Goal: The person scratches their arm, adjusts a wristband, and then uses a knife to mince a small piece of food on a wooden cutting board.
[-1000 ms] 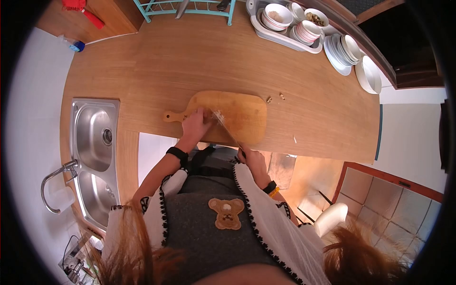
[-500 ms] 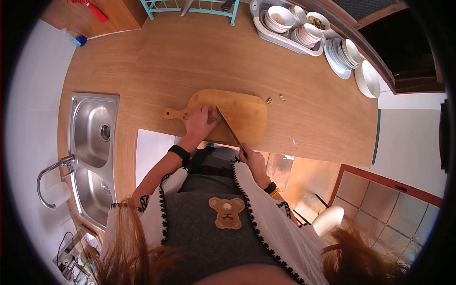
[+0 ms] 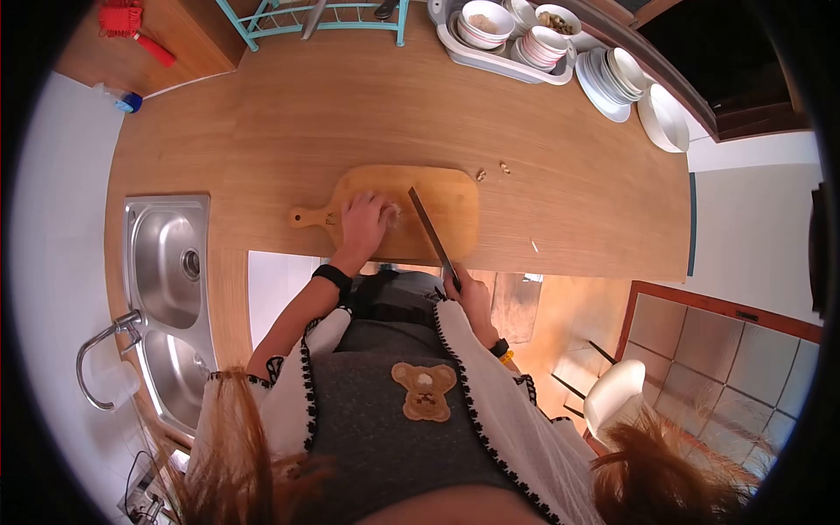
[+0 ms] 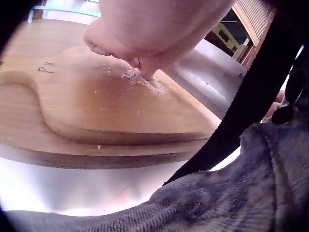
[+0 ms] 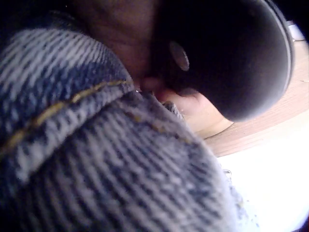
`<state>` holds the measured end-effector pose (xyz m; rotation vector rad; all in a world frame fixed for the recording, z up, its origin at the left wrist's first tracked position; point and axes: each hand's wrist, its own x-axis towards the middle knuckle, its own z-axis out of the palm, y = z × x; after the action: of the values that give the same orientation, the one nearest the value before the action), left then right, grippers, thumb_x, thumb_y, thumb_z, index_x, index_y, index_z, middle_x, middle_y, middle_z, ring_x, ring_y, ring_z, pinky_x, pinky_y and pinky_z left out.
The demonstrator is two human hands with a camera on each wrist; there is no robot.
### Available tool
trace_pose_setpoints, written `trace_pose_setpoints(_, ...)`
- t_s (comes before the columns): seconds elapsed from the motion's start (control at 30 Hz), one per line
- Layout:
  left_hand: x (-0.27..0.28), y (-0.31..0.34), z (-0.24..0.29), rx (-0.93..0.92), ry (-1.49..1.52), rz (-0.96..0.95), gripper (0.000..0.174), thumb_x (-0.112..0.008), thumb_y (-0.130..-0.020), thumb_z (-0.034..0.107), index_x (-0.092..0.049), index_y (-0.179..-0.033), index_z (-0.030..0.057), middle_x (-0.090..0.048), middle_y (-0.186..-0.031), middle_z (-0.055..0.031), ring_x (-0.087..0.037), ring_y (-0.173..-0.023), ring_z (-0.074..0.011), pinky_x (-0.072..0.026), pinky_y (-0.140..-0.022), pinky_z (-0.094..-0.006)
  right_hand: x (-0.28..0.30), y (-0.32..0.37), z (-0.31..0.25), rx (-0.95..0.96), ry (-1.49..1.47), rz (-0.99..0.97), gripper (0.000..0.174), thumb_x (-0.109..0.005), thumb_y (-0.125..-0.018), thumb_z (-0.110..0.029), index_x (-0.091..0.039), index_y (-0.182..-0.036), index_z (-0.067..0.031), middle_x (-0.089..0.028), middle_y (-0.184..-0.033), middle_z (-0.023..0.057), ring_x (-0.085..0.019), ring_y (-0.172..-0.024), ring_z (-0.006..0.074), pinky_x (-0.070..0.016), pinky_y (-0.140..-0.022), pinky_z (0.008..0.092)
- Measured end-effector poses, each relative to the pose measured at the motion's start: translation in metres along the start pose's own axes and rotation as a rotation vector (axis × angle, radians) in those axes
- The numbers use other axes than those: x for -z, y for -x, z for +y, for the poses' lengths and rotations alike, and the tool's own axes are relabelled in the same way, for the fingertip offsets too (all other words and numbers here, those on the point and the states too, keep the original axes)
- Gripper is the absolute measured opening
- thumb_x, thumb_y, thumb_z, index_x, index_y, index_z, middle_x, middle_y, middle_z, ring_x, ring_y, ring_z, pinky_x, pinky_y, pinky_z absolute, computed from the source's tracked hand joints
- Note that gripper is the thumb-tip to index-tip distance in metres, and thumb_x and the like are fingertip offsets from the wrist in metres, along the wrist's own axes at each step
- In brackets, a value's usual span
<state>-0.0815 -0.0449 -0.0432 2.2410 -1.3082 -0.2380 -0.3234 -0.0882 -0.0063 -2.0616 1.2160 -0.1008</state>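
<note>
On the wooden cutting board (image 3: pixel 407 236), finely chopped pale bits (image 3: pixel 394 213) lie beside my left hand (image 3: pixel 361 220). That hand rests over the board's handle side with fingers extended. The left wrist view shows its fingertips (image 4: pixel 144 72) down in the scattered crumbs (image 4: pixel 157 88). My right hand (image 3: pixel 472 299) grips a knife (image 3: pixel 427 221) at the board's front edge, its blade slanting up and left across the board, apart from my left hand. In the right wrist view, the knife's dark handle (image 5: pixel 241 63) fills the upper part, and denim hides much of the rest.
Two small brown pieces (image 3: pixel 493 171) and a white sliver (image 3: pixel 535 246) lie on the wooden counter (image 3: pixel 289 114) right of the board. A double sink (image 3: pixel 166 254) is at left. Bowls in a rack (image 3: pixel 503 66), stacked plates (image 3: pixel 604 87) and a teal rack (image 3: pixel 332 22) stand behind.
The knife blade has drawn away to the right from my left hand, with its tip now clear of the chopped bits. My left hand has settled lower over the bits.
</note>
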Motion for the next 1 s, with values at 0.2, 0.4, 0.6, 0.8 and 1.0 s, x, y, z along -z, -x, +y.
trace_pose_setpoints(0.2,0.005,0.003,-0.004,0.063,0.078,0.049,0.013,-0.058,-0.085,0.023,-0.062,-0.085,0.0108,-0.059,-0.086,-0.0062,-0.055,-0.089,-0.0271,-0.0356,-0.076,-0.04,-0.009,-0.003,0.009,0.111,0.005,0.05,0.027,-0.055,-0.086,-0.026,-0.057,-0.111,-0.016,-0.058,-0.058,0.0173,-0.059,-0.055,0.037,-0.0468,-0.05,0.0459)
trace_pose_setpoints(0.4,0.012,0.0,-0.012,0.115,0.109,0.0,0.015,-0.057,-0.087,0.024,-0.061,-0.085,0.0091,-0.061,-0.084,-0.0089,-0.056,-0.083,-0.03,-0.0373,-0.073,-0.0426,-0.008,-0.009,0.004,0.149,0.034,0.028,0.027,-0.056,-0.086,-0.025,-0.058,-0.111,-0.0147,-0.059,-0.061,0.0171,-0.06,-0.057,0.0363,-0.0478,-0.052,0.0456)
trace_pose_setpoints(0.6,0.01,0.004,-0.011,0.109,0.035,-0.041,0.017,-0.053,-0.089,0.026,-0.055,-0.088,0.0094,-0.061,-0.082,-0.01,-0.056,-0.084,-0.0307,-0.0366,-0.074,-0.0436,-0.006,-0.015,-0.006,0.121,0.042,-0.008,0.023,-0.056,-0.085,-0.023,-0.058,-0.106,-0.0134,-0.06,-0.062,0.0168,-0.062,-0.061,0.0348,-0.0484,-0.054,0.0453)
trace_pose_setpoints(0.8,0.003,0.007,-0.012,0.105,-0.068,-0.058,0.019,-0.048,-0.093,0.028,-0.05,-0.092,0.0099,-0.062,-0.077,-0.0118,-0.058,-0.076,-0.0317,-0.0355,-0.072,-0.0431,-0.003,-0.016,-0.008,0.155,0.057,-0.069,0.025,-0.057,-0.085,-0.023,-0.058,-0.108,-0.0147,-0.061,-0.064,0.0158,-0.062,-0.062,0.0343,-0.0481,-0.053,0.044)
trace_pose_setpoints(1.0,0.005,0.005,-0.007,0.064,-0.082,-0.042,0.023,-0.043,-0.095,0.03,-0.049,-0.086,0.0096,-0.06,-0.066,-0.0112,-0.058,-0.067,-0.0317,-0.0321,-0.065,-0.0413,-0.011,-0.014,0.0,0.136,0.016,0.034,0.026,-0.057,-0.085,-0.024,-0.058,-0.11,-0.0157,-0.06,-0.061,0.0151,-0.061,-0.06,0.035,-0.0476,-0.053,0.0437)
